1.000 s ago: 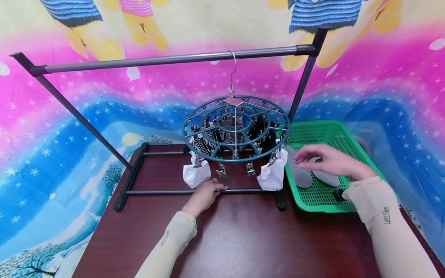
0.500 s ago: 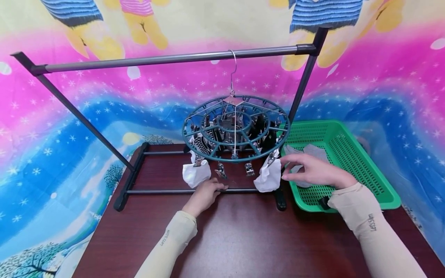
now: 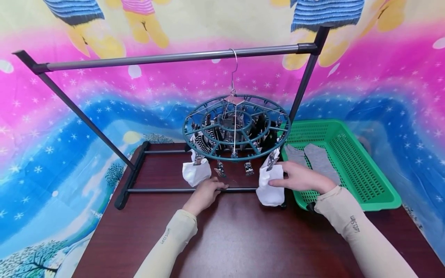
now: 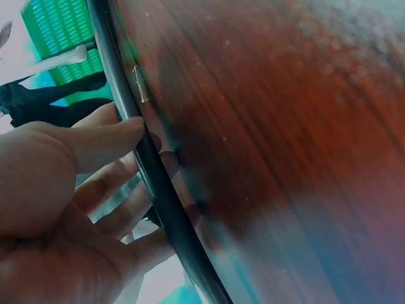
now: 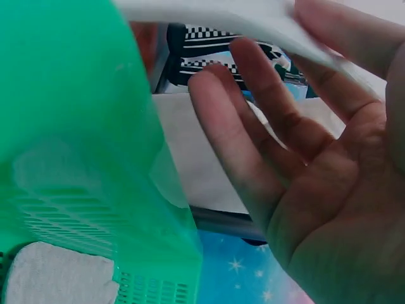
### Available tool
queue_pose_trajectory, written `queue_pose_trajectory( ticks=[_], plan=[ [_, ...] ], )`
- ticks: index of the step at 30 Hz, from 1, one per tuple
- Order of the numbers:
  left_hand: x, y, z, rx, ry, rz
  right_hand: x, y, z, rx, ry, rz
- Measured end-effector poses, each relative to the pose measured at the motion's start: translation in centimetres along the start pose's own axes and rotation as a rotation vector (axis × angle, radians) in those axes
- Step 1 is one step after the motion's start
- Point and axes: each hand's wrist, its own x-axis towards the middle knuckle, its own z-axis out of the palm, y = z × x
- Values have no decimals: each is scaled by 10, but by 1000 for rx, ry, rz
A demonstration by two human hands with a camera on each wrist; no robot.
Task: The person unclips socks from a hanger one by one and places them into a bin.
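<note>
My left hand (image 3: 206, 195) grips the front bottom bar (image 3: 160, 190) of a dark metal rack, thumb on one side and fingers behind it in the left wrist view. At the round green clip hanger's (image 3: 234, 158) right front, my right hand (image 3: 302, 178) pinches the edge of a white sock (image 3: 270, 191) hanging from a clip. Its thumb lies in front of the cloth; other fingers extend behind it in the right wrist view. Another white sock (image 3: 195, 173) hangs at the left front. Between them dangle two bare clips. Dark and patterned socks (image 5: 209, 38) hang further back.
A green basket (image 3: 382, 204) stands at the right, with grey socks (image 3: 321, 160) and a small black item (image 3: 310, 206) in it. The rack's top rail (image 3: 167, 60) bears the hanger. Rack and basket stand on a reddish-brown table (image 3: 236, 231) before a printed cloth backdrop.
My right hand has moved left from over the basket to the white sock and taken its edge. The sock has turned and hangs straighter. My left hand has stayed on the bar.
</note>
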Motion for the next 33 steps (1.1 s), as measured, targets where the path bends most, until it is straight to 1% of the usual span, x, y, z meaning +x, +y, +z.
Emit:
queue_pose_trajectory(
  ticks=[3, 5, 9, 12, 14, 17, 20, 23, 26, 30, 33],
  plan=[
    [-1, 2, -2, 2, -33, -23, -2, 0, 0, 16, -24, 14],
    [-2, 4, -4, 5, -64, -47, -5, 0, -1, 34, -36, 6],
    [-5, 12, -6, 6, -113, -84, -11, 0, -2, 92, -30, -3],
    [-5, 22, -8, -9, -118, -73, -14, -2, -2, 119, -3, 20],
    [-4, 31, -10, -24, -113, -44, -14, -3, -2, 125, 10, 36],
    [-2, 49, -17, -56, -103, 21, -14, -4, -2, 127, 15, 43],
    [-1, 67, -24, -88, -60, 85, -14, -6, -2, 122, 24, 28],
    [0, 83, -31, -122, 22, 143, -14, -8, -1, 100, 58, 1],
    [0, 99, -38, -163, 111, 234, -15, -11, 1, 83, 97, -46],
    [-2, 121, -44, -163, 209, 383, -15, -14, 2, 62, 125, -77],
    [1, 132, -47, -167, 290, 439, -15, -16, 3, 41, 130, -72]
  ],
)
